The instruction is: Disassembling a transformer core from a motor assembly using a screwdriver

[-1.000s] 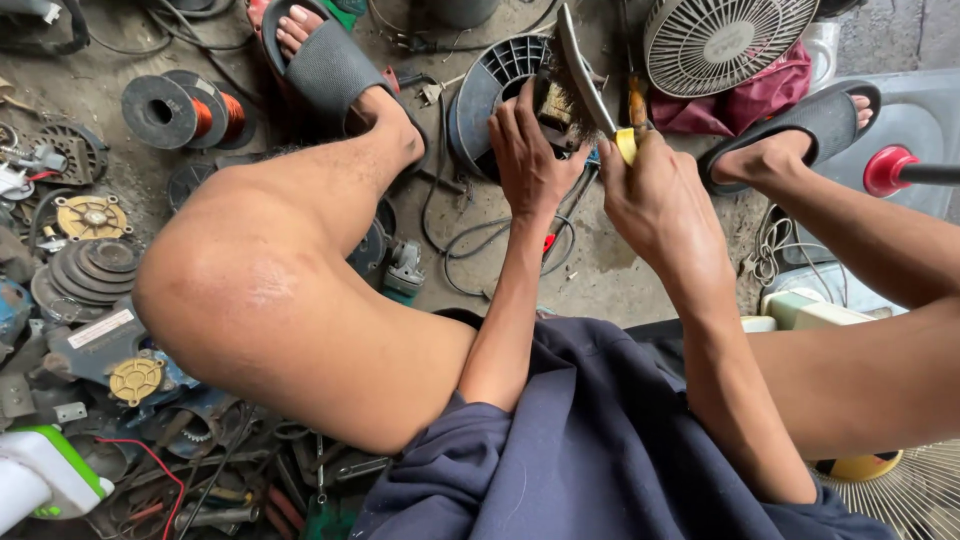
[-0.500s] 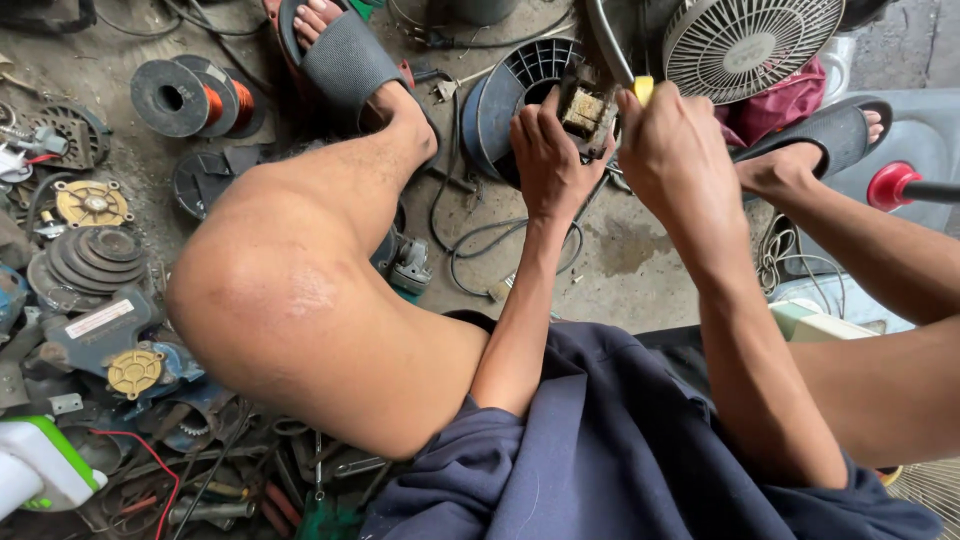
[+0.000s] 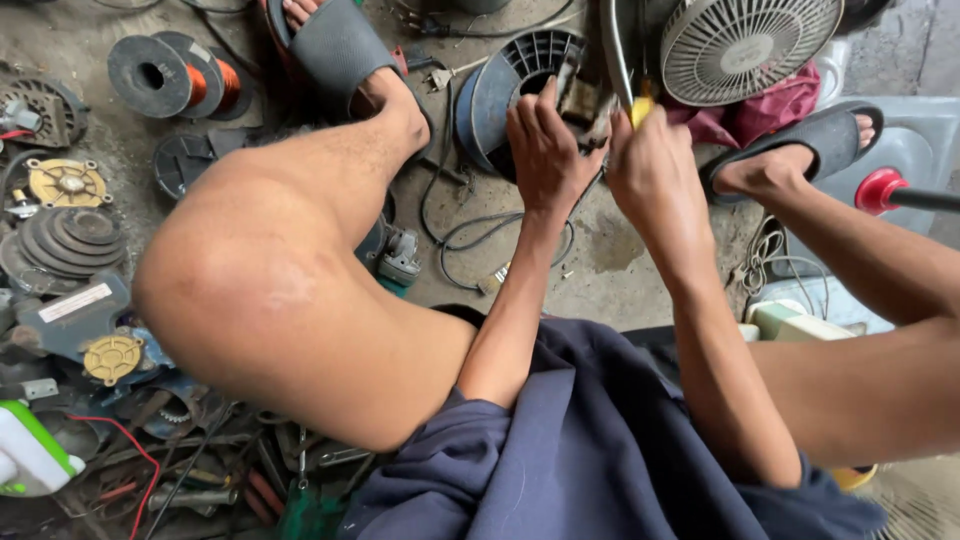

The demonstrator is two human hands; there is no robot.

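Since a second ago you've leaned in: your left hand (image 3: 545, 150) now clamps its fingers on the small motor block (image 3: 582, 100) at the blue fan housing (image 3: 500, 85) on the floor. Your right hand (image 3: 655, 165) is closed around the yellow-handled tool (image 3: 640, 108), its tip brought against the block, so the work there looks under way.

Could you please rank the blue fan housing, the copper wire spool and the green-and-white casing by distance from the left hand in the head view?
From the left hand:
1. Blue fan housing, touching it, just left of the fingers.
2. Copper wire spool, far left, upper part of the floor.
3. Green-and-white casing, bottom-left corner, beyond the bent knee.
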